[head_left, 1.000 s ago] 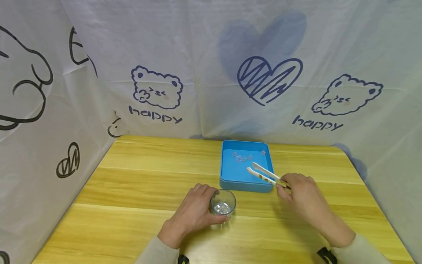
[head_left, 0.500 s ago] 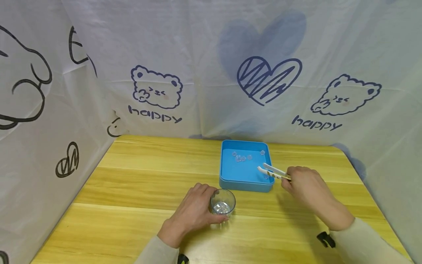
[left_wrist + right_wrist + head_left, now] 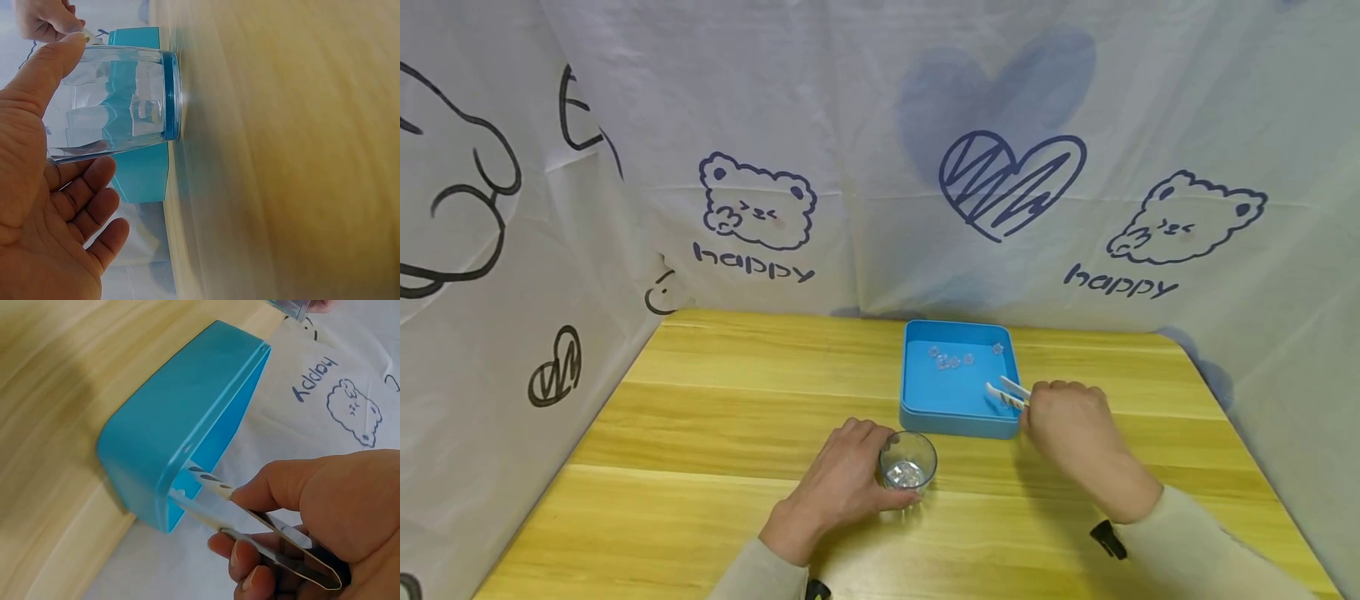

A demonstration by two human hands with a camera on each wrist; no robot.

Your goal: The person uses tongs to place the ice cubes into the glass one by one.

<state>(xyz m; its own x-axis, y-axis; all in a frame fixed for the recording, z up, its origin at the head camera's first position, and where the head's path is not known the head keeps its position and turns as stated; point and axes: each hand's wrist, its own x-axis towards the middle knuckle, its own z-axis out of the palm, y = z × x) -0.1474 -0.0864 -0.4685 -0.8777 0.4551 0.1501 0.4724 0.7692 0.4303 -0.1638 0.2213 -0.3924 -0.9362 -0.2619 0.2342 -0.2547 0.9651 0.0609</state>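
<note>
My left hand [image 3: 838, 477] holds a clear drinking glass [image 3: 917, 454] upright on the table, thumb on one side and fingers on the other. Several shiny clear pieces lie at its bottom. In my right hand [image 3: 1077, 437] I pinch white tongs [image 3: 215, 486] with dark markings, their arms apart. The tong tips reach inside the blue square box [image 3: 958, 423] near its front right corner. A small clear piece [image 3: 180, 493] shows by the tips in the right wrist view; whether they touch it I cannot tell. Several clear bead-like pieces [image 3: 954, 362] lie farther back in the box.
The wooden table [image 3: 715, 417] extends around the box and glass. Behind it hangs a white cloth [image 3: 880, 167] with blue bear and heart drawings, and more cloth hangs at both sides. The box wall stands between the tong tips and the glass.
My right hand has moved the tongs rightward inside the box, then lowered their tips toward the front right corner. The left hand and the glass stay in place.
</note>
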